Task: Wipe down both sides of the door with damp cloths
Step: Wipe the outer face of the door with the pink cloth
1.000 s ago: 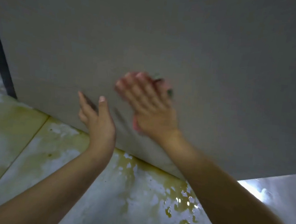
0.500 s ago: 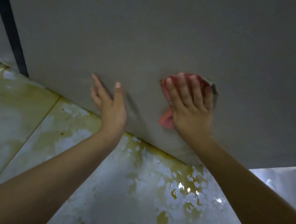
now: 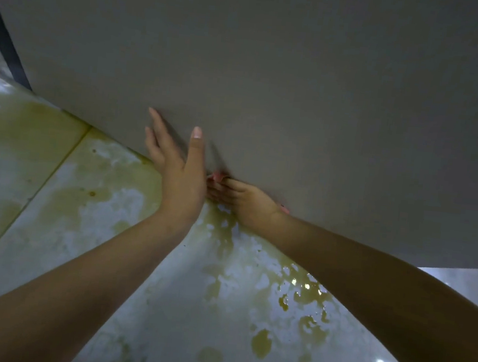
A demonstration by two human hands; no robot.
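A grey door (image 3: 299,84) fills the upper part of the head view, and its bottom edge runs just above the floor. My left hand (image 3: 174,168) lies flat against the door near that edge, fingers straight and pointing up. Just right of it and lower, my right hand (image 3: 247,202) presses a pink cloth (image 3: 217,176) against the very bottom of the door, fingers pointing left. The cloth is almost wholly covered by the hand; only small pink bits show at the fingertips and at the heel of the hand.
The tiled floor (image 3: 96,225) below the door is wet, with yellowish puddles and stains. A dark vertical strip (image 3: 0,35) stands at the door's left edge. A bright patch of floor (image 3: 470,284) shows past the door's lower right corner.
My right hand has swept the cloth down and to the left, from mid-door to the bottom edge beside my left hand. The left hand has stayed flat on the door.
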